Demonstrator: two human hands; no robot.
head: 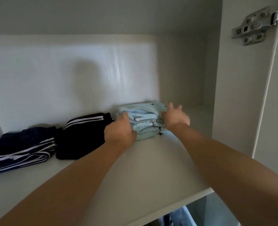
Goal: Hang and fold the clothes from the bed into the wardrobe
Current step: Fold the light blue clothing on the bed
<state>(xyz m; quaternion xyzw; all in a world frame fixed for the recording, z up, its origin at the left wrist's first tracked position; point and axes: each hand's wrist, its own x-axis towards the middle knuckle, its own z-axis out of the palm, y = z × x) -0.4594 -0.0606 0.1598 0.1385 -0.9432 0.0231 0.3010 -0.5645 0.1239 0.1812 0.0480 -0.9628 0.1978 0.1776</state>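
Note:
A folded light-blue garment [144, 121] with small dark prints lies on the white wardrobe shelf [135, 168], towards the back right. My left hand [120, 129] grips its left side, thumb on top and fingers curled round the edge. My right hand [175, 117] is against its right side, thumb pressing the fabric and fingers spread above the top; I cannot see whether it holds the cloth.
Two folded dark garments with white stripes lie to the left: a black one [83, 136] beside the blue stack and a navy one [21, 150] at the far left. The wardrobe's right wall [237, 95] carries a metal hinge [252, 25]. Hanging clothes show below the shelf [180, 216].

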